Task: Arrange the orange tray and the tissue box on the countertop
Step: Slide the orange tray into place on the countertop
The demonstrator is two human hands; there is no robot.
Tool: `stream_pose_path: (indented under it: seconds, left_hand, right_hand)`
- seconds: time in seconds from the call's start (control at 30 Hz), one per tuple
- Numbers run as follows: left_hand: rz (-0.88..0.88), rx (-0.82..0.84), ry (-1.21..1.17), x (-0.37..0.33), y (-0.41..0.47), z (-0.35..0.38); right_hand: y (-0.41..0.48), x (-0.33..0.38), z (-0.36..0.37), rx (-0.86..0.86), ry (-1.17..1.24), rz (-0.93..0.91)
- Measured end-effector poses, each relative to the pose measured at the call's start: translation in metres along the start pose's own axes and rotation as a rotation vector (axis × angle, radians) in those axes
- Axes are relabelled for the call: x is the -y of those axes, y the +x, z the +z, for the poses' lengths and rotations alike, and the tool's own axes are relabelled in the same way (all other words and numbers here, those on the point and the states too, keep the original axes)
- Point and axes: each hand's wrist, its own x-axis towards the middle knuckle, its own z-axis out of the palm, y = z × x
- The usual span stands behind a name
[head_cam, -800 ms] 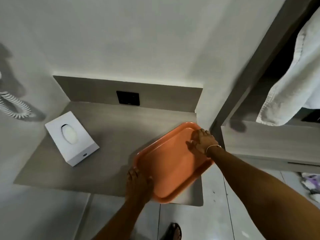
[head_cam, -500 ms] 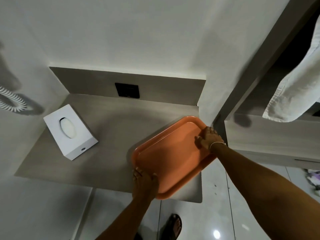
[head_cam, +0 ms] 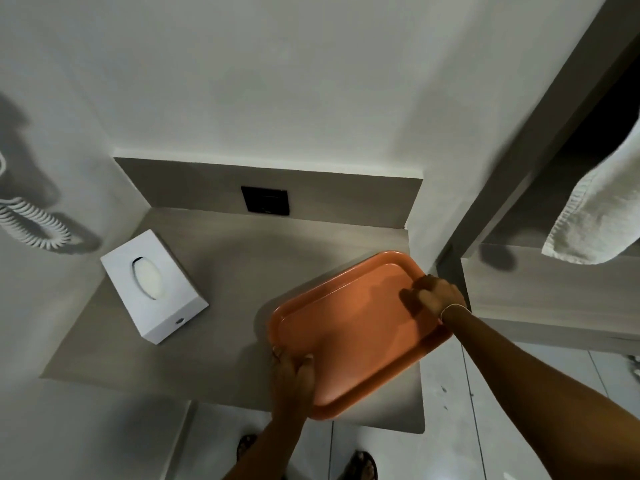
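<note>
Left hand [head_cam: 292,379] was clamped on the near corner of the orange tray [head_cam: 349,330], thumb over the rim. Right hand [head_cam: 437,295] gripped the far right edge, fingers curled inside the rim. Tray lay between the two hands, skewed to the desk [head_cam: 221,268] edge, its right side overhanging (whether it rested flat or was slightly lifted, could not tell). Tissue box [head_cam: 154,285] sat well to the left of the left hand, beyond it, untouched and also angled to the wall. Beyond the hands, a dark wall socket [head_cam: 265,199] on the back panel. Judged: tray placement under way, not squared; tissue box not yet handled.
</note>
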Motion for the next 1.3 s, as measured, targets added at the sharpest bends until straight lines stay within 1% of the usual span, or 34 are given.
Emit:
stream_pose_path:
  seconds: [0.13, 0.23, 0.4, 0.5, 0.57, 0.7, 0.87, 1.1, 1.17, 1.2, 1.27, 1.3]
  left_hand:
    - [0.016, -0.007, -0.004, -0.008, 0.040, -0.034]
    - [0.034, 0.010, 0.060, -0.024, 0.079, -0.064]
    - [0.139, 0.152, 0.114, -0.056, 0.156, -0.110]
    - [0.155, 0.221, 0.165, -0.070, 0.199, -0.128]
    - [0.163, 0.227, 0.201, -0.079, 0.220, -0.131]
    - [0.134, 0.248, 0.201, -0.092, 0.246, -0.132]
    - [0.136, 0.277, 0.188, -0.093, 0.265, -0.130]
    - [0.180, 0.256, 0.240, -0.096, 0.276, -0.122]
    - [0.230, 0.259, 0.346, -0.093, 0.274, -0.120]
    - [0.273, 0.244, 0.469, -0.091, 0.270, -0.118]
    - [0.404, 0.149, 0.730, -0.079, 0.252, -0.114]
    - [0.493, 0.096, 0.799, -0.068, 0.238, -0.112]
  right_hand:
    - [-0.008, 0.013, 0.007, -0.050, 0.107, 0.055]
    - [-0.016, 0.028, 0.016, -0.103, 0.166, 0.107]
    - [-0.020, 0.057, 0.039, -0.174, 0.256, 0.161]
    - [-0.013, 0.074, 0.054, -0.197, 0.283, 0.177]
    - [-0.008, 0.082, 0.062, -0.197, 0.289, 0.193]
    - [0.006, 0.092, 0.075, -0.239, 0.296, 0.215]
    - [0.025, 0.095, 0.080, -0.264, 0.224, 0.230]
    - [0.036, 0.086, 0.086, -0.261, 0.190, 0.230]
    - [0.033, 0.087, 0.088, -0.248, 0.204, 0.219]
    - [0.029, 0.089, 0.091, -0.249, 0.207, 0.204]
    - [0.016, 0.090, 0.100, -0.291, 0.129, 0.149]
    - [0.005, 0.091, 0.108, -0.305, 0.064, 0.114]
